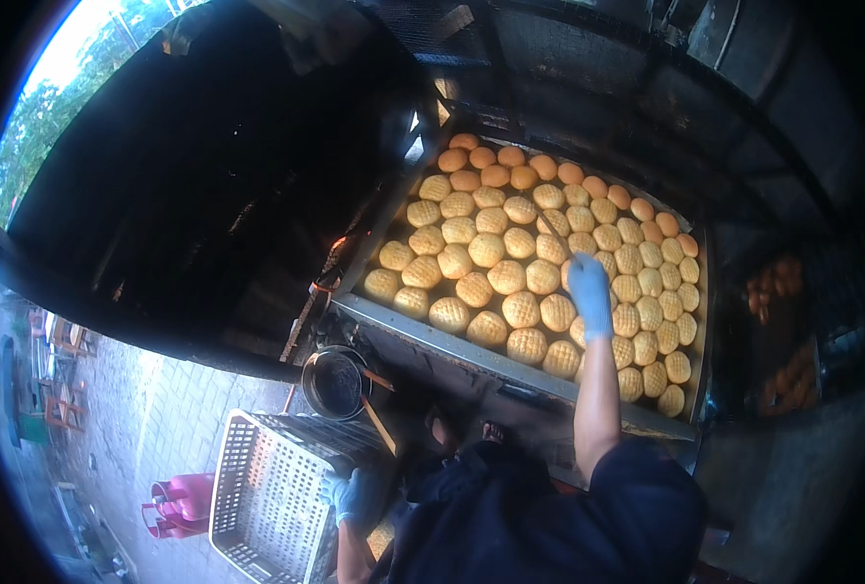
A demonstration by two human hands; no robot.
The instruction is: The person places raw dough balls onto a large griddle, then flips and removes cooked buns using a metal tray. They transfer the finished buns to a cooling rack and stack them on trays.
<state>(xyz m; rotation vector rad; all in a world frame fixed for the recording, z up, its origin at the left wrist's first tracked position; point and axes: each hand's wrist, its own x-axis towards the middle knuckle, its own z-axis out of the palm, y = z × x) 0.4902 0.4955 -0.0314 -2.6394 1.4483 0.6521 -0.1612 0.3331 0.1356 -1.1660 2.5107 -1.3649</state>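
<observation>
My right hand (pixel 591 292), in a light blue knit glove, is closed on a thin dark rod (pixel 553 228) over a large metal tray (pixel 432 332) of oil or dark liquid. Rows of round buns with a crosshatched top (pixel 507 277) fill the tray, and smoother, browner ones (pixel 543 167) line its far edge. The rod's far tip lies among the buns near that edge. My left hand (pixel 345 493), gloved alike, is down at the right rim of a white perforated plastic crate (pixel 275 496); its fingers seem to rest on that rim.
A black pan (pixel 334 383) with wooden handles stands between crate and tray. Pink gas cylinders (pixel 184 504) are on the paving beyond the crate. A big dark lid (pixel 206 182) stands left of the tray, with a small glow at its edge. More brown buns (pixel 790 379) lie at the right.
</observation>
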